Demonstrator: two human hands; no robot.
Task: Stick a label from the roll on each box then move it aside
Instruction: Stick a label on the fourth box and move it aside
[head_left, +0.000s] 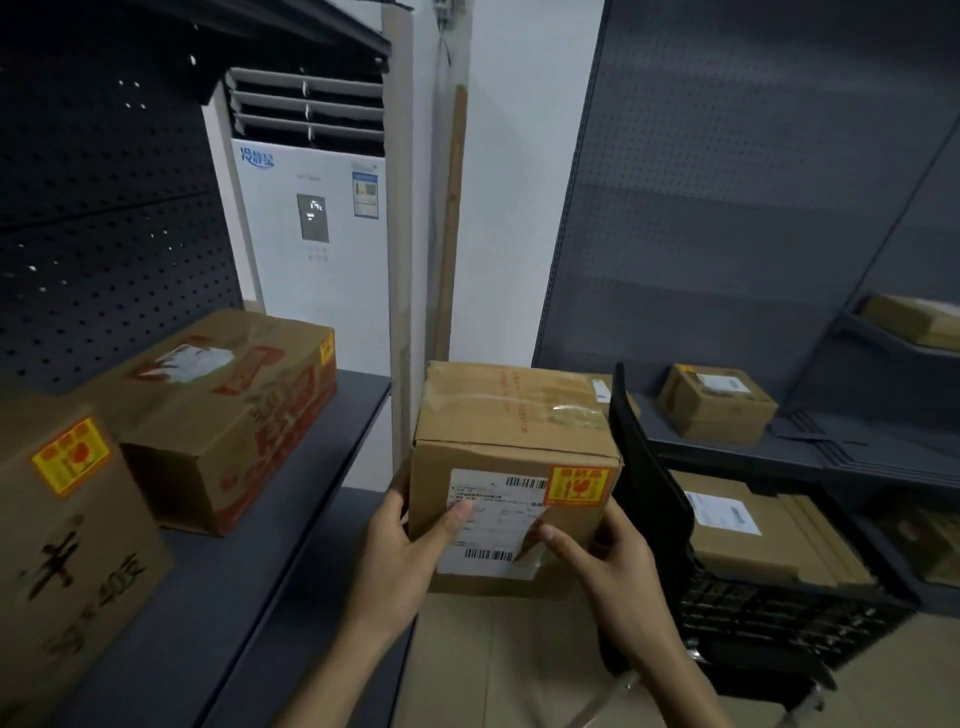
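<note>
Stiffness and modest weight likely in the brown cardboard box (511, 431), judged from its carriage in mid-air by two hands alone; glossy tape across the top, so slippery there, and an orange-and-yellow fragile sticker (581, 486) on the near face (reason enough for gentle handling). Best held low by the opposite side walls, away from the tape. Held above the pale floor (493, 649), just right of the dark grey shelf (234, 597). Left hand (400, 561) clasped round the left edge, thumb flat on the white printed shipping label (493, 525), fingers mostly hidden behind. Right hand (605, 566) at the lower right corner, thumb towards the label's curled-up corner, fingers curled round the side wall. Forearms angled inward from below. No sign of the label roll.
</note>
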